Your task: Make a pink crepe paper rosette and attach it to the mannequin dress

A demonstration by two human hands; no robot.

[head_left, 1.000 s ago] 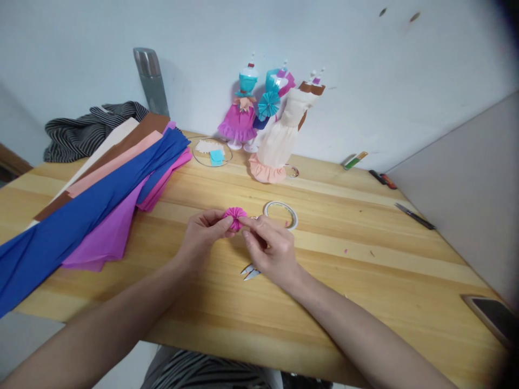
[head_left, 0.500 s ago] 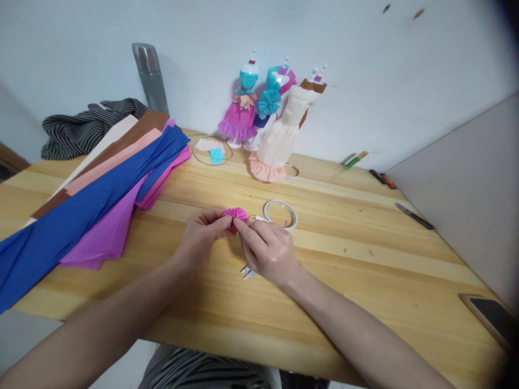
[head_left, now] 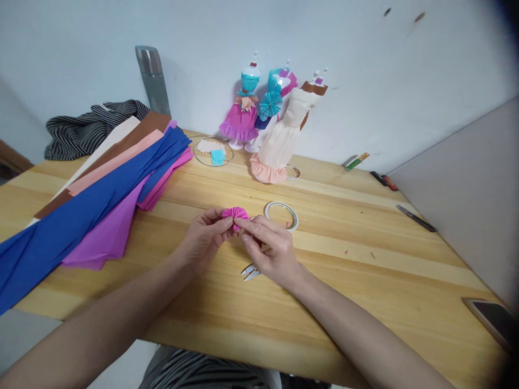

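A small round rosette of pleated pink paper (head_left: 235, 212) is held up over the middle of the table. My left hand (head_left: 205, 232) pinches it at its left side, the thumb lying on its front near the centre. From the right, my right hand (head_left: 273, 248) also has hold of it, the index fingertip pressed at the centre and the thumb low by its edge. Partly under my right hand lie small scissors (head_left: 251, 273), their blades apart and their handles hidden. Just behind that hand, a roll of white tape (head_left: 294, 219) rests flat.
Folded paper sheets, blue (head_left: 93, 200) and other colours, cover the left side. Dressed doll-size mannequins (head_left: 279, 143) stand along the wall by a bottle (head_left: 154, 81). Rightward lie a craft knife (head_left: 417, 219), a green-labelled item (head_left: 357, 162) and a phone (head_left: 494, 321).
My right thumb has dropped away from the index finger, and the hand has turned slightly. More of the rosette and scissor blades shows. My left hand keeps its pinch.
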